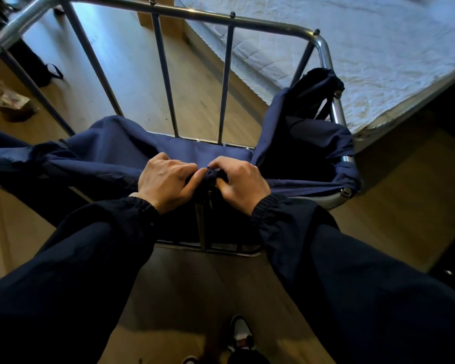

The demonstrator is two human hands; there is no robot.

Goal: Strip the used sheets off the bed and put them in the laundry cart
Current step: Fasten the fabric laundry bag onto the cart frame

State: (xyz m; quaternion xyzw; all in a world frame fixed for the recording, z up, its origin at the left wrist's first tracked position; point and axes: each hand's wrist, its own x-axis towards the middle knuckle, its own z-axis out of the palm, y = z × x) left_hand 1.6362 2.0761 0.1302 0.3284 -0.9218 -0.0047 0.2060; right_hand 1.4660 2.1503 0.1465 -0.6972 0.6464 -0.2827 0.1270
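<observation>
Linen on the bed at the upper right is white and rumpled; whether it is a sheet or a bare mattress pad I cannot tell. The bed stands just beside the laundry cart, a chrome-railed frame directly in front of the person. Its navy bag shows no sheets inside. The bag's far right corner is looped over the frame, while its left side sags slack and spills outward.

The likely trouble is that slack. If the bunched cloth at the near rim slips free, the bag could drop off the frame, and anything tossed in would then land on the floor.

The left hand and right hand meet at the middle of the near rim, knuckles up and nearly touching. Their fingers are curled tight around one gathered knot of bag fabric. Both forearms reach forward in dark sleeves.
</observation>
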